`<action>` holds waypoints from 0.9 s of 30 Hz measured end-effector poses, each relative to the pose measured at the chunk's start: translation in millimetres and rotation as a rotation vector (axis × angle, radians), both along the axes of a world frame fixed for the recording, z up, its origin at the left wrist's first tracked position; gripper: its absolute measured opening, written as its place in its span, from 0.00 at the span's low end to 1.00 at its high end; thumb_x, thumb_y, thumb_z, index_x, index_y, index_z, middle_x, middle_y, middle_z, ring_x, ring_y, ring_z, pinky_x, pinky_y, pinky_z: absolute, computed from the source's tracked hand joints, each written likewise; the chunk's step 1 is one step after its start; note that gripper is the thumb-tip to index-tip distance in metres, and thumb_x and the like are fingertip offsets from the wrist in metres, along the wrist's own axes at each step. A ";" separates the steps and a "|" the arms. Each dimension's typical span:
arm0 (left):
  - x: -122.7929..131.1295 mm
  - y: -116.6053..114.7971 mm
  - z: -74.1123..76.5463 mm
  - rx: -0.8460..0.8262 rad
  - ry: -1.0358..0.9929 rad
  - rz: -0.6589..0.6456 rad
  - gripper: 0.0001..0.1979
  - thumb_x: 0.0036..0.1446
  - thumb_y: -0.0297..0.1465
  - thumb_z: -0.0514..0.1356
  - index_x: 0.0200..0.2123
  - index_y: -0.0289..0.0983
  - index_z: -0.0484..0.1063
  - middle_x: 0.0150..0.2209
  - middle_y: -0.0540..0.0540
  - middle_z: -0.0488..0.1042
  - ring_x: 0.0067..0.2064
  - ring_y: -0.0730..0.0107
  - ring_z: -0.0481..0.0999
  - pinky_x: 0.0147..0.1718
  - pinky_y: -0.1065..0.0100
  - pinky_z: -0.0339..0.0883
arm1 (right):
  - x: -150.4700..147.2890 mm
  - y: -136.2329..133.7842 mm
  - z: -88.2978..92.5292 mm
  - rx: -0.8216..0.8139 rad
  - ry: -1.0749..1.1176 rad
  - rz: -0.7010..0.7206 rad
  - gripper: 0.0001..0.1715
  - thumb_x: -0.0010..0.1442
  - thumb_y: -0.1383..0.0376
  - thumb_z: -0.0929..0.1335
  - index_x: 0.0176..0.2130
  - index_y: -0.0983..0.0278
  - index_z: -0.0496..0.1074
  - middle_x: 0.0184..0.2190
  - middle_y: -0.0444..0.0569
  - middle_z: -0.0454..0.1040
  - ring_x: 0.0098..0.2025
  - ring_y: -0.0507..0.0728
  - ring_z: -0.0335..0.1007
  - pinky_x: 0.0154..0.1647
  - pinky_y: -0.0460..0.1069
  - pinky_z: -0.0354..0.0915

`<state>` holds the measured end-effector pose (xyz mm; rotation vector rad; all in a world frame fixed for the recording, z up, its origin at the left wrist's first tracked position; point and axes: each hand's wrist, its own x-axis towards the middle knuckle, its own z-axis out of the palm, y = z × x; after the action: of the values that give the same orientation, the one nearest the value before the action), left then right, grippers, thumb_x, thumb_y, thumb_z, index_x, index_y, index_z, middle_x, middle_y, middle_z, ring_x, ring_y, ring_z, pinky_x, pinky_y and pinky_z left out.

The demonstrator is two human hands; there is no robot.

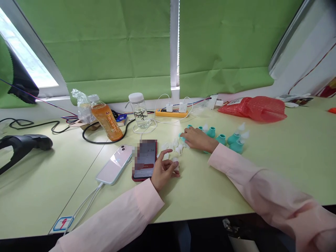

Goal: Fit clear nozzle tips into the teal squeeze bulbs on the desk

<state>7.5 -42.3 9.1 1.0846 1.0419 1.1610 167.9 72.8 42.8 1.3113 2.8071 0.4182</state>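
Note:
My left hand rests on the table beside a red-cased phone, its fingers pinched round a small clear plastic cap. My right hand reaches across to the middle of the table, fingers curled over a teal rubber bulb at the edge of a group. More teal bulbs, some with clear nozzle tips, stand just beyond and right of that hand. Several loose clear caps lie between my two hands.
A pink phone on a white cable lies left of the red one. Behind stand an orange drink bottle, a clear bottle, a yellow power strip and a red plastic bag. A black handle-shaped device lies at far left.

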 end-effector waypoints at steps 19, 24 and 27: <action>-3.8 4.8 -9.3 0.018 0.095 0.078 0.18 0.33 0.30 0.66 0.33 0.32 0.71 0.31 0.43 0.73 0.34 0.66 0.71 0.34 0.66 0.65 | -2.2 -15.7 -2.6 -0.018 0.505 0.203 0.20 0.54 0.68 0.62 0.48 0.67 0.59 0.42 0.54 0.64 0.44 0.59 0.58 0.43 0.53 0.58; -3.6 3.2 -3.8 -0.018 0.039 0.069 0.16 0.37 0.34 0.64 0.31 0.31 0.72 0.26 0.46 0.70 0.28 0.71 0.68 0.26 0.69 0.67 | 15.6 -44.8 -3.3 -0.350 0.840 0.364 0.25 0.50 0.65 0.65 0.48 0.61 0.58 0.41 0.49 0.65 0.37 0.53 0.62 0.39 0.50 0.63; -2.6 1.7 -2.5 0.020 0.040 0.045 0.16 0.44 0.38 0.60 0.34 0.31 0.71 0.22 0.49 0.64 0.24 0.76 0.64 0.20 0.73 0.66 | 22.5 -55.6 -10.6 -0.555 0.929 0.348 0.22 0.49 0.64 0.66 0.45 0.62 0.61 0.41 0.49 0.65 0.36 0.52 0.62 0.38 0.50 0.64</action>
<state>4.9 -40.5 6.6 1.1091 1.0922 1.1923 190.4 17.3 32.2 1.0314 3.3997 -1.2055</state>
